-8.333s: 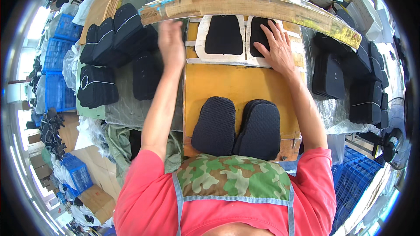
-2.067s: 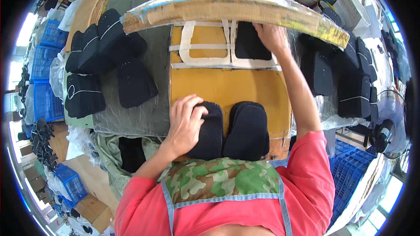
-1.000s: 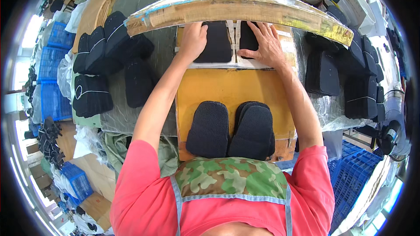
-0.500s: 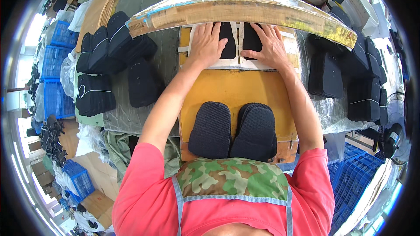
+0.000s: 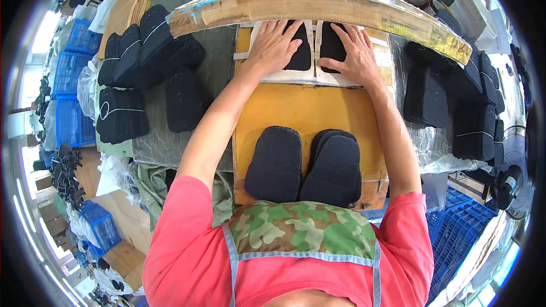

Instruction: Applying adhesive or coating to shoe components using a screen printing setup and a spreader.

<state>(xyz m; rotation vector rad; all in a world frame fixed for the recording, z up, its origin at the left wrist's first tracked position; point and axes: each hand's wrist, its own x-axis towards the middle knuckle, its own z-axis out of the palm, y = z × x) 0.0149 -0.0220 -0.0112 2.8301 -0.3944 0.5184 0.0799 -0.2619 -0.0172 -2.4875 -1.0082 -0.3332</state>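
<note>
My left hand [image 5: 272,50] lies flat with its fingers spread, over the left edge of a black insole-shaped piece [image 5: 302,60]. Fingers apart too, my right hand [image 5: 357,59] rests at the right edge of a matching black piece [image 5: 331,44]. Both pieces lie within a white template [image 5: 290,78] on a yellow board [image 5: 304,108]. A thick wooden beam [image 5: 318,10] hangs over the far ends of the pieces and hides them. Closer to my body, a black insole piece [image 5: 274,165] lies left of a small overlapping stack of black insole pieces [image 5: 333,167].
Tied bundles of black pieces [image 5: 122,115] stand to the left, with more black stacks [image 5: 425,99] to the right. Blue crates [image 5: 463,230] sit low on the right, near a fan [image 5: 512,179]. Other blue crates [image 5: 74,119] line the left side.
My left hand has slid slightly forward along the black piece, while my right hand stays nearly in place. The whole view has shifted a little.
</note>
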